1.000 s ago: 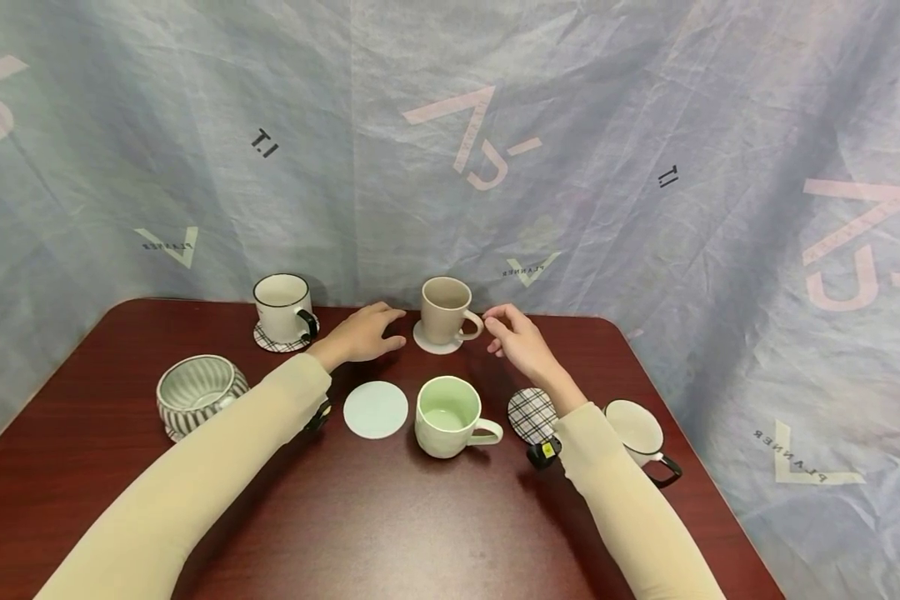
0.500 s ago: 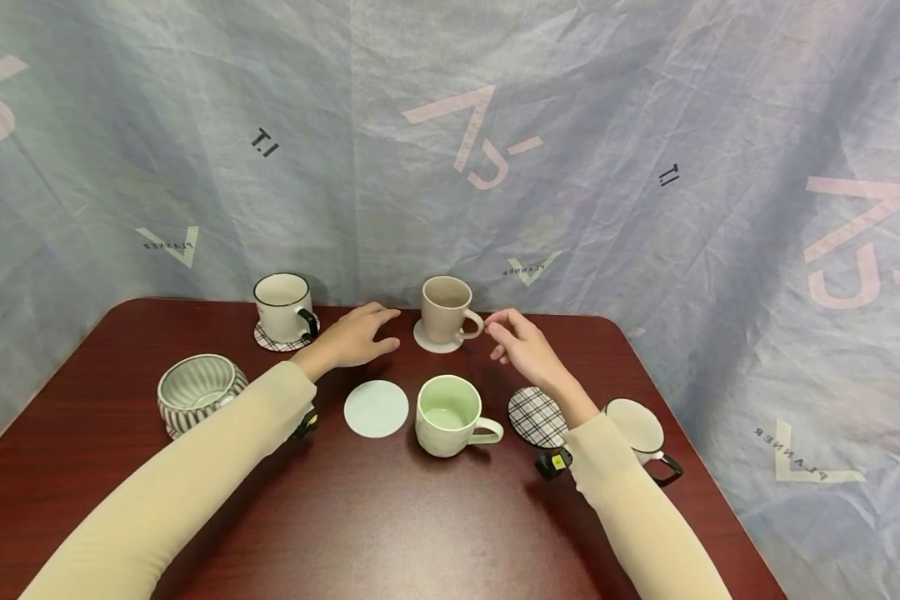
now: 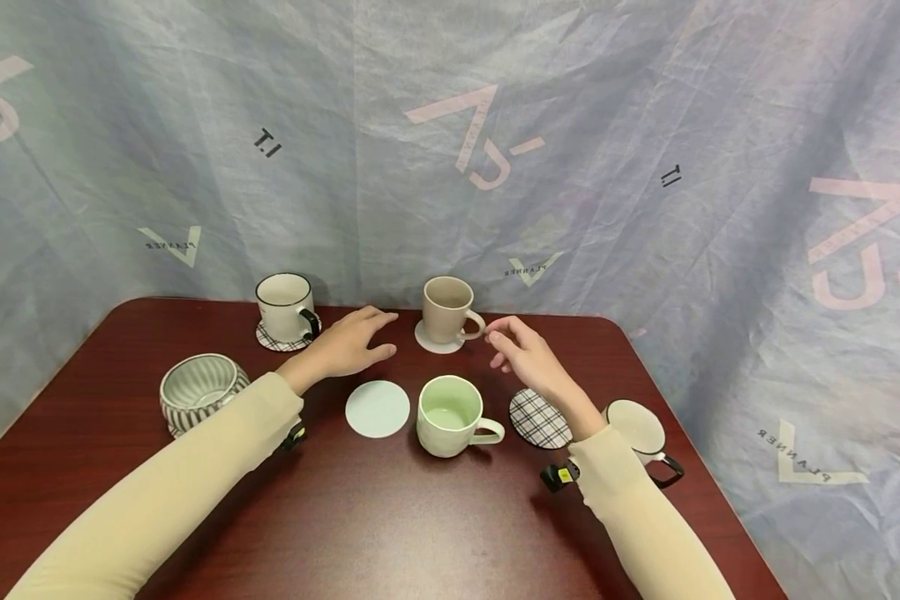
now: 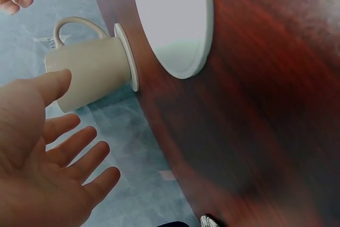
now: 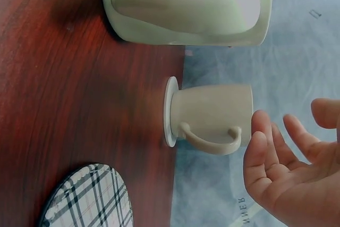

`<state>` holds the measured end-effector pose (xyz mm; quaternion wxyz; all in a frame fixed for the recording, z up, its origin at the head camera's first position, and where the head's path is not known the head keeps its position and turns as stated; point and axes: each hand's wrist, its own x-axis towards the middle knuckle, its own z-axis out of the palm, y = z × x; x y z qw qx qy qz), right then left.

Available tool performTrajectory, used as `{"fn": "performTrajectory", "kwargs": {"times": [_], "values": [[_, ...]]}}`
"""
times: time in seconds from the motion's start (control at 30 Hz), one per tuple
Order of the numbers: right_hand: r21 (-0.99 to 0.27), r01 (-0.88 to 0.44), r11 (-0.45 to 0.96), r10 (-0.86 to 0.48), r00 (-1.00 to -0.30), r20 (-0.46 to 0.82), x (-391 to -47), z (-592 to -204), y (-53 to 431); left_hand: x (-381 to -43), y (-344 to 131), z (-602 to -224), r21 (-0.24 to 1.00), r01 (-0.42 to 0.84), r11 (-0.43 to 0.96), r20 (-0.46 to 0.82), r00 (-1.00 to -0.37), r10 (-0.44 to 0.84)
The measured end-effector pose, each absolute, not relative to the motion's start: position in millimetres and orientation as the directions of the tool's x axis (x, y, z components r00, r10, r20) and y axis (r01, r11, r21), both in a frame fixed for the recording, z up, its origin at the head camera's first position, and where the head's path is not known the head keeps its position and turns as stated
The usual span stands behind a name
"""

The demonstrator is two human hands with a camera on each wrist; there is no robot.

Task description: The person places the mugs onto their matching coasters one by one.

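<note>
A beige mug (image 3: 444, 315) stands upright on a round white coaster (image 3: 439, 342) at the back of the table, its handle pointing right. To its left my left hand (image 3: 347, 343) is held with fingers spread and nothing in it; the left wrist view shows its open palm (image 4: 37, 158). On the handle side, apart from the mug, my right hand (image 3: 528, 358) hovers with relaxed, slightly bent fingers and holds nothing. Nearer to me sits a light green mug (image 3: 446, 421), between a bare white coaster (image 3: 377, 409) and a bare plaid coaster (image 3: 537, 418).
A white black-rimmed mug (image 3: 283, 308) stands on a plaid coaster (image 3: 270, 342) at the back left. In front of it is a striped grey cup (image 3: 195, 396), partly behind my left sleeve. Another black-rimmed mug (image 3: 636, 427) stands at the right edge. A grey curtain (image 3: 390, 167) hangs behind the table.
Both hands have drawn back a little from the beige mug toward me, the left hand also leftward and the right hand rightward. The mugs and coasters have stayed in place.
</note>
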<state>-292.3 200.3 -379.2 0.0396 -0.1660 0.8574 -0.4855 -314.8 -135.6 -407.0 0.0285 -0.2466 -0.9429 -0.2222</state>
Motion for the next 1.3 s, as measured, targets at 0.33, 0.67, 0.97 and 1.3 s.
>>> {"fn": "performTrajectory", "kwargs": {"times": [0.33,0.67,0.97,1.3], "values": [[-0.834,-0.283,0.473,-0.344,-0.931,0.121,-284.8,-381.8,205.3,-301.2,-137.2,-408.3,0.410,0.499,0.763,0.196,-0.866,0.461],[-0.836,-0.298,0.462,-0.366,-0.922,0.126,-273.5,-380.2,205.6,-288.8,-140.8,-405.7,0.425,0.495,0.758,0.201,-0.868,0.454],[-0.830,-0.299,0.470,-0.373,-0.920,0.120,-266.8,-384.7,210.3,-275.3,-147.2,-406.6,0.444,0.496,0.746,0.210,-0.867,0.451],[-0.834,-0.289,0.470,-0.376,-0.921,0.108,-259.4,-390.7,213.0,-262.0,-149.4,-405.9,0.449,0.509,0.734,0.235,-0.860,0.453]]}}
